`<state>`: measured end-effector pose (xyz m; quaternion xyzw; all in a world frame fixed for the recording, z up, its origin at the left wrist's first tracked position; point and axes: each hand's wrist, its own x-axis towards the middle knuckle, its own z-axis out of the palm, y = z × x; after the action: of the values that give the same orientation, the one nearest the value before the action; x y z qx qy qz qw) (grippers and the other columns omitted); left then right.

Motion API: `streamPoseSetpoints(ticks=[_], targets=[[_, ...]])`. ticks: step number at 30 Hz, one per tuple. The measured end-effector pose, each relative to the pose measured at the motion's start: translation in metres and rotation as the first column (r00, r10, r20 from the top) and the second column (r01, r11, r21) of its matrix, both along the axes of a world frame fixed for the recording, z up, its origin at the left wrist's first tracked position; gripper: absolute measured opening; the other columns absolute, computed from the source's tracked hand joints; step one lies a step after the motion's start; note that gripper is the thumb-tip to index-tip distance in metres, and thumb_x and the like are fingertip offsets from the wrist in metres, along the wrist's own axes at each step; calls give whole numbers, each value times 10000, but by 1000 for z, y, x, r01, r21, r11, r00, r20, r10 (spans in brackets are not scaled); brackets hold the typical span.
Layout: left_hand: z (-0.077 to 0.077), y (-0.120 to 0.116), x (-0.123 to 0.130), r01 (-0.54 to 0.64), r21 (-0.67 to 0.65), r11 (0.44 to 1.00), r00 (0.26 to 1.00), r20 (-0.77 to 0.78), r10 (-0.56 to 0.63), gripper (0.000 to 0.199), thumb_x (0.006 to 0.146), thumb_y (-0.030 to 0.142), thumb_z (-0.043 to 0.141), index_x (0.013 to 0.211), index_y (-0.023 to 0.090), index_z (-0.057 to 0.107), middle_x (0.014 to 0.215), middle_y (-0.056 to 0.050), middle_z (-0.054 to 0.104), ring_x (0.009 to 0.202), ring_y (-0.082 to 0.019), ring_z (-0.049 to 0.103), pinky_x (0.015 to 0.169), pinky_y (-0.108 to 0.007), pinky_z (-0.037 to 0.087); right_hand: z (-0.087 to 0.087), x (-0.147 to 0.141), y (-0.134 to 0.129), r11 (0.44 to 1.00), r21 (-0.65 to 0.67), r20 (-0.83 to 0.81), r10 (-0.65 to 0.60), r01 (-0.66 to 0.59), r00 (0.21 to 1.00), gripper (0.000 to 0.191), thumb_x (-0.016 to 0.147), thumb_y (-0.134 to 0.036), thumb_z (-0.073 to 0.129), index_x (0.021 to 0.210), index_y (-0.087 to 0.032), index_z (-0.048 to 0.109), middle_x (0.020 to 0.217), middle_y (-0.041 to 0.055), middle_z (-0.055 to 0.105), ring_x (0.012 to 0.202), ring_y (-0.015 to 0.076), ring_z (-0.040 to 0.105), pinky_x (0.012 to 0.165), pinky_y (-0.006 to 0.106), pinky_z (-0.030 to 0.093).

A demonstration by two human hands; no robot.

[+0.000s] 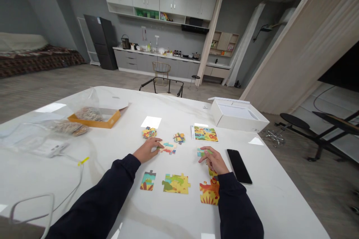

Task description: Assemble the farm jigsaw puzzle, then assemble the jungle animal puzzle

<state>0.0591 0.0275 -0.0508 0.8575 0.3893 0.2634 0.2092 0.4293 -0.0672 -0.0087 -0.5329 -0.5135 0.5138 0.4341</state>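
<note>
My left hand [148, 150] is at the left edge of a small group of pale pink and blue puzzle pieces [168, 148], its thumb and fingertips closed on the edge piece. A turquoise and green puzzle piece [200, 152] is partly covered by the curled fingers of my right hand [213, 159], which grip it. Nearer to me lie a crocodile section of joined pieces [176, 184], a single piece with a blue top [148, 180] and a lion section [209, 192], partly hidden by my right sleeve. Two piles of pieces, one left [149, 132] and one right [179, 138], sit beyond my left hand.
A picture card [205, 134] lies behind my right hand, before a white box [238, 115]. A black phone [239, 166] is at the right. On the left are an orange box [112, 119], plastic bags of pieces [66, 127] and a cable [80, 183].
</note>
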Motion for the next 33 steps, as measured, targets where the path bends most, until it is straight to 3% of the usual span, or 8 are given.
streamPoseSetpoints(ticks=[6, 11, 19, 25, 33], targets=[[8, 6, -4, 83, -22, 996, 995, -55, -84, 199, 923, 283, 609, 1049, 254, 760, 1307, -107, 637, 1273, -285, 545, 1154, -500, 394, -1, 2, 1, 1000, 1, -9, -1, 1, 1000, 528, 820, -623, 610, 1090, -169, 601, 679, 65, 760, 289, 43, 238, 325, 202, 148], [16, 3, 2, 115, 7, 993, 985, -134, -113, 242, 921, 180, 565, 1051, 255, 755, 1234, -114, 641, 1228, -287, 566, 1108, -482, 429, -3, 2, 2, 1000, 12, 1, 7, -7, 1000, 535, 831, -624, 597, 1090, -156, 593, 665, 72, 757, 293, 39, 234, 331, 198, 160], [21, 3, 5, 147, -27, 989, 970, -189, -150, 335, 938, 136, 503, 1092, 286, 761, 1305, -102, 610, 1227, -271, 560, 1105, -463, 424, -4, 2, 2, 1000, 22, 17, 11, -11, 1000, 504, 838, -596, 596, 1078, -152, 609, 657, 66, 752, 303, 37, 229, 338, 197, 171], [25, -5, 12, 134, 25, 991, 975, -180, -128, 302, 896, 106, 545, 1050, 260, 754, 1303, -92, 641, 1209, -274, 581, 1109, -463, 425, -3, 1, 2, 999, 33, 22, -2, 2, 1000, 511, 833, -600, 596, 1079, -154, 619, 584, 29, 714, 297, 54, 258, 341, 198, 158], [21, -17, 14, 96, 69, 993, 977, -200, -80, 283, 900, 116, 530, 1089, 219, 713, 1311, -117, 621, 1213, -281, 571, 1084, -473, 440, -4, 1, 3, 1000, 29, 34, -2, 1, 999, 516, 828, -609, 590, 1067, -153, 612, 626, 41, 737, 303, 39, 232, 346, 195, 172]])
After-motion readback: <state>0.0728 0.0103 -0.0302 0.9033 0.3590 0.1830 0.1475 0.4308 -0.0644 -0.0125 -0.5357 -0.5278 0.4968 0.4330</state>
